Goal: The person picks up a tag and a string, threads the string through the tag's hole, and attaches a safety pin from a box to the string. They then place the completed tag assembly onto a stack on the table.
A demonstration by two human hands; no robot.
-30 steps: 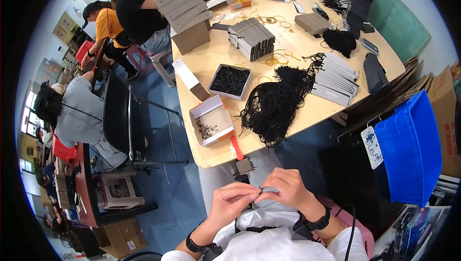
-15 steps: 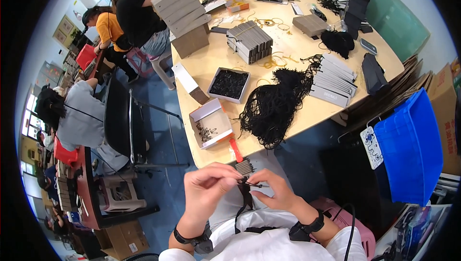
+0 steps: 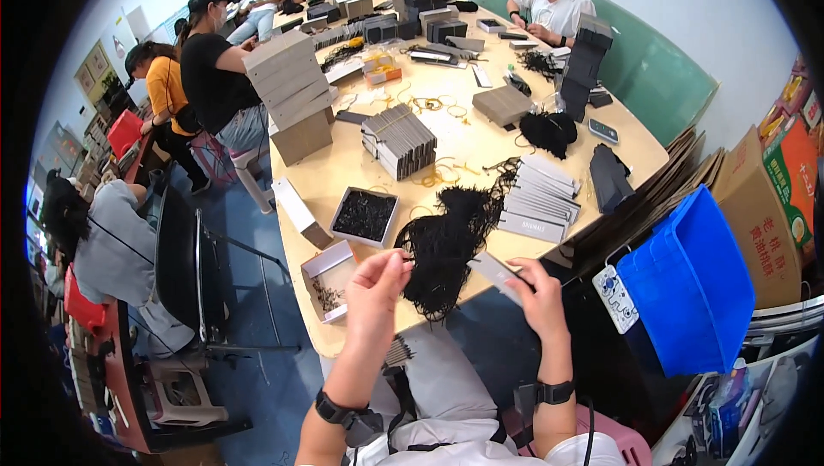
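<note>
My right hand (image 3: 541, 294) grips a narrow grey card (image 3: 496, 277) between thumb and fingers, above the table's near edge. My left hand (image 3: 378, 286) is pinched shut beside the pile of black cords (image 3: 438, 251); whatever lies between its fingertips is too small to make out. Beyond the right hand, grey printed cards (image 3: 541, 196) lie fanned out next to the cords. Left of the cords stands an open box (image 3: 365, 215) full of small black pieces. Nearer me, another open box (image 3: 330, 281) holds a few small metallic-looking pieces. A bundle of grey strips (image 3: 399, 352) rests on my lap.
Stacked grey boxes (image 3: 292, 80) stand on the table's left side, a banded card bundle (image 3: 399, 142) near its middle. A blue bin (image 3: 687, 281) is at the right, beside cardboard cartons (image 3: 742, 217). Several people sit around, one (image 3: 558, 7) across the table.
My hands, earlier close together over my lap with a black cord, have moved apart and forward to the table edge. The right one now holds a grey card. The view has tilted up.
</note>
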